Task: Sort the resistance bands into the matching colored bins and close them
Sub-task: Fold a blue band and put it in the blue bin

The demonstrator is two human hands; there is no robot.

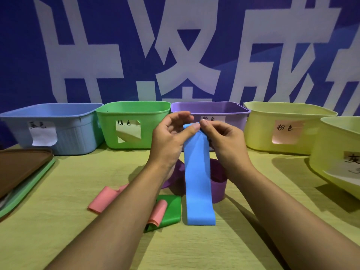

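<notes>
While pinched at its top edge by left hand [171,133] and right hand [224,137], blue band [198,182] hangs over table [58,230], in front of purple bin [233,108]. Blue bin [64,117] far left, well apart. Purple band [218,182], green band [171,211], pink band [103,199] below. Risk, judged: loose pinch drops band onto pile, or wrong bin.
</notes>
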